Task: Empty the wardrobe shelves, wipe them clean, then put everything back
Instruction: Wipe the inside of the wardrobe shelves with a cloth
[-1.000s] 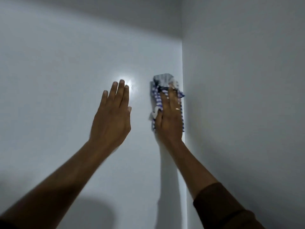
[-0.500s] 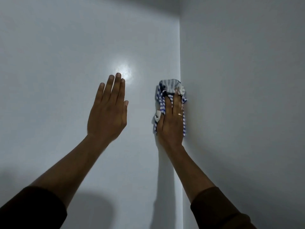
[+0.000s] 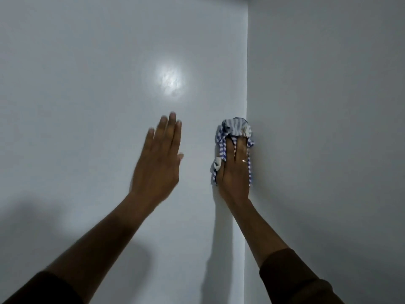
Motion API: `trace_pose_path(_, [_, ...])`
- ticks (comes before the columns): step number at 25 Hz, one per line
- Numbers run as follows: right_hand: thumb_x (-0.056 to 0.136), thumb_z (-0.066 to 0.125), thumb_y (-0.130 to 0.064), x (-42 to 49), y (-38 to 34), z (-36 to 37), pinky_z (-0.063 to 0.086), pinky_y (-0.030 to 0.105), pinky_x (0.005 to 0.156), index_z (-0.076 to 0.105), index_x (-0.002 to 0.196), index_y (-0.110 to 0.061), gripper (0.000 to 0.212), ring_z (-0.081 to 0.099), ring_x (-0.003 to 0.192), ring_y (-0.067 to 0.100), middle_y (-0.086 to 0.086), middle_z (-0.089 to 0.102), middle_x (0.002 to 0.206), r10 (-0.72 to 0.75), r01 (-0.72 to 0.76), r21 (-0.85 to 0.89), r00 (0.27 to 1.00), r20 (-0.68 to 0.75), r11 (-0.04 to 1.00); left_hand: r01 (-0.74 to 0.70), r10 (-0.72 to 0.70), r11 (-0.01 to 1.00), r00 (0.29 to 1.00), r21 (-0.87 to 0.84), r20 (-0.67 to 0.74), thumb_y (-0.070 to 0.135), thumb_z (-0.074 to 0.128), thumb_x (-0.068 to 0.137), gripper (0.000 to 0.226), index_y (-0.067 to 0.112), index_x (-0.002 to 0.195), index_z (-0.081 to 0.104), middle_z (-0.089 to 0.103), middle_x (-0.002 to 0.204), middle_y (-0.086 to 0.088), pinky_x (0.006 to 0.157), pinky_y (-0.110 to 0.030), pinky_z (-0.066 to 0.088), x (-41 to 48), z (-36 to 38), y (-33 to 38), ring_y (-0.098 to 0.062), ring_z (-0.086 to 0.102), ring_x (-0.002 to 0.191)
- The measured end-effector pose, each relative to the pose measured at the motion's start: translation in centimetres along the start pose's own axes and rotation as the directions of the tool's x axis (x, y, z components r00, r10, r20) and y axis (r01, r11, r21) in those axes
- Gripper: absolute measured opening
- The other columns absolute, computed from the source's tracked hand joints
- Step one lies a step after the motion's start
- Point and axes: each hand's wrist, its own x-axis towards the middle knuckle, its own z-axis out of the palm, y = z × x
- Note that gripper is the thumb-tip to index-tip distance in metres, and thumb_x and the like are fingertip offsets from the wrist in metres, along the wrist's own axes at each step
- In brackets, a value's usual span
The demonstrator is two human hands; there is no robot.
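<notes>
Plain white corner, pretty dim in here

Two white panels are meeting at a vertical seam; a light glare is shining on the left one.

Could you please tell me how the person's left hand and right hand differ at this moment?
The right hand presses a blue-and-white striped cloth flat against the white panel, in the corner by the side wall; the left hand has no cloth under it. The right hand wears a ring; none shows on the left. The left hand looks motion-blurred, the right sharp. Both have straight fingers pointing up.
</notes>
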Motion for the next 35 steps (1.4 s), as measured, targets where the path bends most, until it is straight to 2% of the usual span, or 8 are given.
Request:
trace_pose_path(3, [0.101,0.056,-0.019,-3.0,-4.3,1.3,0.034,0.016,0.112,0.043,0.146,-0.023,0.047,0.04,0.136,0.003,-0.012,0.042,0.151,-0.29,0.266,0.145,0.941,0.178,0.953,0.019,-0.018,0.999,1.0,-0.046,0.021,0.029,0.033,0.107,0.067,0.002,0.16,0.004,-0.003,0.169,-0.017,0.124,-0.054,0.018,-5.8,1.3,0.3,-0.033,-0.001,0.156])
trace_pose_path(7, [0.102,0.05,-0.028,-7.3,-3.1,2.2,0.028,0.057,0.117,0.026,0.158,-0.021,0.062,0.022,0.151,0.032,0.014,0.021,0.164,-0.511,0.517,0.02,0.838,0.189,0.856,-0.05,0.049,0.998,0.998,0.044,0.032,0.035,0.043,0.104,0.072,-0.001,0.159,0.013,0.009,0.167,-0.02,0.124,-0.054,0.019,-8.2,3.6,-0.7,-0.036,0.009,0.155])
trace_pose_path(12, [0.097,0.054,-0.012,-8.3,2.6,1.2,0.033,0.06,0.113,0.027,0.156,-0.017,0.065,0.025,0.149,0.033,0.007,0.017,0.165,0.007,-0.008,-0.005,0.998,-0.068,1.0,0.013,-0.016,0.997,0.999,0.081,0.032,0.034,0.024,0.111,0.063,0.001,0.16,0.002,-0.001,0.168,-0.017,0.126,-0.049,0.014,-8.0,3.9,-0.1,-0.032,0.0,0.156])
trace_pose_path(18, [0.101,0.043,-0.022,-14.7,-2.3,3.9,0.024,0.056,0.12,0.033,0.153,-0.007,0.055,0.018,0.152,0.034,0.013,0.017,0.165,-0.351,0.358,0.02,0.903,0.247,0.934,0.001,-0.003,0.999,0.998,0.039,0.057,0.035,0.024,0.11,0.065,0.0,0.16,0.0,-0.002,0.168,-0.018,0.126,-0.05,0.011,-8.1,3.3,-0.4,-0.031,-0.003,0.156])
trace_pose_path(24, [0.097,0.054,-0.012,-15.7,3.9,0.6,0.03,0.058,0.116,0.024,0.157,-0.012,0.067,0.018,0.152,0.033,0.011,0.013,0.164,0.145,-0.126,-0.137,0.98,0.14,0.983,0.027,-0.029,0.998,0.998,0.052,0.052,0.034,0.016,0.112,0.061,0.003,0.16,-0.006,-0.007,0.169,-0.015,0.127,-0.048,0.006,-8.0,3.3,0.1,-0.03,-0.006,0.156])
trace_pose_path(29, [0.099,0.049,-0.017,-19.7,-1.5,2.6,0.025,0.049,0.121,0.039,0.151,-0.006,0.054,0.015,0.153,0.029,0.016,0.025,0.162,-0.379,0.411,0.009,0.833,0.404,0.912,0.028,-0.031,0.999,0.997,0.043,0.076,0.037,0.014,0.113,0.062,0.003,0.159,-0.008,-0.006,0.169,-0.016,0.127,-0.047,0.005,-7.8,2.7,-0.1,-0.03,-0.005,0.156])
trace_pose_path(32, [0.089,0.06,0.005,-20.0,4.7,-0.5,0.037,0.037,0.116,0.047,0.145,-0.004,0.058,0.026,0.148,0.008,-0.012,0.019,0.164,-0.055,0.069,-0.054,0.972,0.227,0.996,0.035,-0.036,0.999,0.997,0.006,0.073,0.034,0.015,0.112,0.06,0.003,0.16,-0.005,-0.005,0.169,-0.015,0.127,-0.047,0.007,-8.0,2.6,0.2,-0.029,-0.005,0.156])
trace_pose_path(35, [0.095,0.054,-0.001,-20.9,5.4,-1.6,0.044,0.045,0.107,0.026,0.156,-0.02,0.07,0.02,0.149,0.006,-0.008,0.005,0.167,0.242,-0.215,-0.134,0.942,0.233,0.967,0.04,-0.043,0.998,0.996,0.038,0.075,0.034,0.015,0.112,0.06,0.002,0.16,-0.004,-0.004,0.169,-0.015,0.127,-0.048,0.007,-8.1,2.9,0.2,-0.03,-0.005,0.156])
